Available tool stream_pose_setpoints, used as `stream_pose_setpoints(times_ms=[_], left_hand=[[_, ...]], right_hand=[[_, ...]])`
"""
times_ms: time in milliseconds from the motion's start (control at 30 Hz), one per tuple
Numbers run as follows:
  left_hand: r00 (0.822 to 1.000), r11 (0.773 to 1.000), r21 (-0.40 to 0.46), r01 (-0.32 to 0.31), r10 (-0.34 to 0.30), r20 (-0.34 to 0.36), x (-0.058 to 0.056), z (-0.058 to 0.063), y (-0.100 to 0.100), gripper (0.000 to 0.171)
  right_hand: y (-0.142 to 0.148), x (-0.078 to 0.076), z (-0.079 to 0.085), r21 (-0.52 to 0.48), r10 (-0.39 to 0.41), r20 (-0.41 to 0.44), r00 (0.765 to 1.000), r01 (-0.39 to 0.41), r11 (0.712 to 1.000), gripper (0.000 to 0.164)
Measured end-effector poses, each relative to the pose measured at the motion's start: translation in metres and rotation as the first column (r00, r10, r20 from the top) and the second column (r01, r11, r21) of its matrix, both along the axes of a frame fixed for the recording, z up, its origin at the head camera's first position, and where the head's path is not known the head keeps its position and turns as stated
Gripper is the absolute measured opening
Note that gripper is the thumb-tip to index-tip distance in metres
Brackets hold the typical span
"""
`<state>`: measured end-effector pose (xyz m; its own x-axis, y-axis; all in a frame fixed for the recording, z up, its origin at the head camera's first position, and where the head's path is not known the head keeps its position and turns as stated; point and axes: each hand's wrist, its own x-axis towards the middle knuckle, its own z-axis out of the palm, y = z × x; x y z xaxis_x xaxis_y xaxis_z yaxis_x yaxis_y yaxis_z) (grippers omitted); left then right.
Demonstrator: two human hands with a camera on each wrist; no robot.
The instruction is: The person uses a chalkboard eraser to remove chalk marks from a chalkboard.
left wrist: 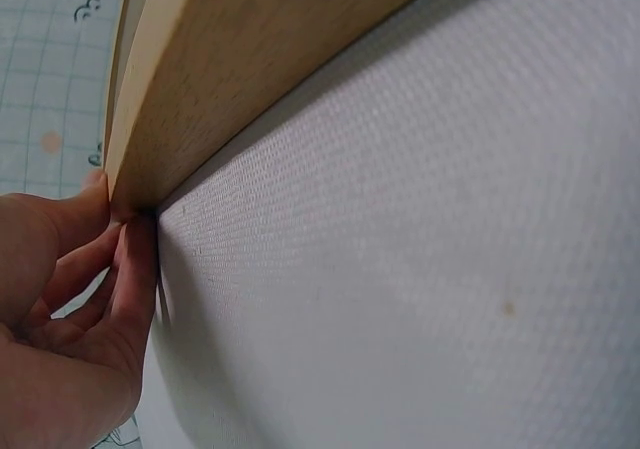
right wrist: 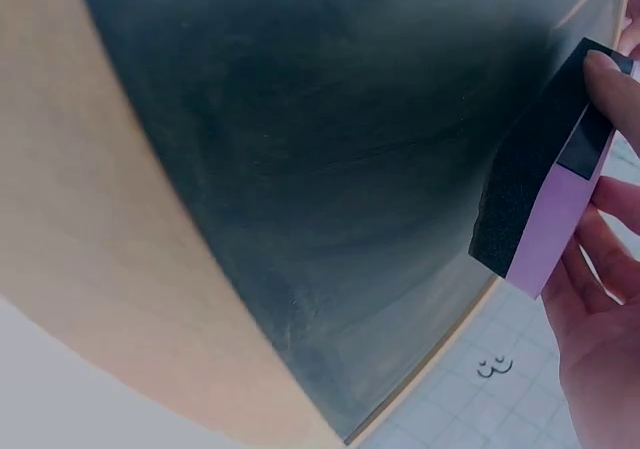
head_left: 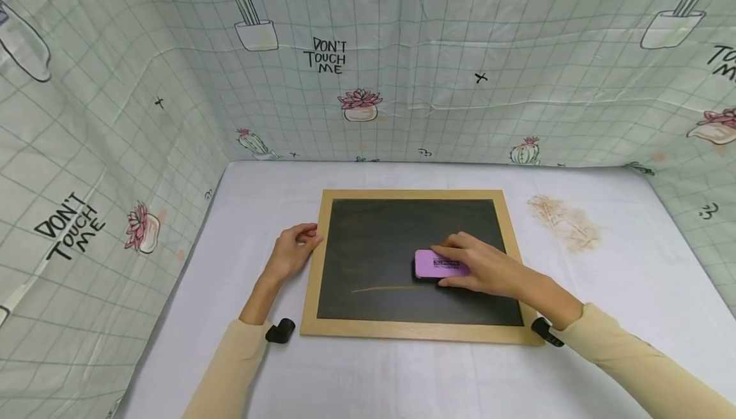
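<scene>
A small chalkboard [head_left: 379,240] in a light wooden frame lies on the white table, with one thin orange chalk line [head_left: 382,289] across its lower part. My right hand [head_left: 483,266] grips a purple eraser [head_left: 439,264] with a black felt underside, thumb on one long side and fingers on the other. In the right wrist view the eraser [right wrist: 545,184] is tilted, felt towards the dark surface. My left hand [head_left: 293,253] pinches the frame's left edge; the left wrist view has the thumb [left wrist: 75,214] on the wood [left wrist: 230,69] and the fingers [left wrist: 140,269] low at its side.
Brown-orange dust [head_left: 566,222] is smeared on the tablecloth [head_left: 621,266] right of the board. Patterned grid curtains [head_left: 425,87] enclose the table at the back and both sides. Black wrist cameras [head_left: 280,331] sit at both cuffs.
</scene>
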<state>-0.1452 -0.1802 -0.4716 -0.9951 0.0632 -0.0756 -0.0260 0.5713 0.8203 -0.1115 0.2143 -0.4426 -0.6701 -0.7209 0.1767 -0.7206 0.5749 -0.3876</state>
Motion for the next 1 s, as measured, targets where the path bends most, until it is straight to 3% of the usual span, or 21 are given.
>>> stream_pose_setpoints(times_ms=[300, 567, 1000], left_hand=[[1.0, 1.0, -0.008, 0.003, -0.003, 0.009, -0.002, 0.001, 0.001, 0.038], [1.0, 1.0, -0.006, 0.015, -0.015, 0.006, -0.002, 0.002, 0.001, 0.037], [1.0, 1.0, -0.007, 0.007, -0.007, 0.019, -0.001, 0.001, 0.001, 0.037]], right_hand=[[0.01, 0.01, 0.002, -0.024, 0.018, -0.033, 0.999, -0.019, 1.0, 0.054], [0.019, 0.022, 0.001, 0.015, -0.008, 0.004, 1.0, 0.008, 1.0, 0.057], [0.015, 0.034, -0.007, -0.052, -0.029, 0.005, 1.0, 0.029, 0.998, 0.056]])
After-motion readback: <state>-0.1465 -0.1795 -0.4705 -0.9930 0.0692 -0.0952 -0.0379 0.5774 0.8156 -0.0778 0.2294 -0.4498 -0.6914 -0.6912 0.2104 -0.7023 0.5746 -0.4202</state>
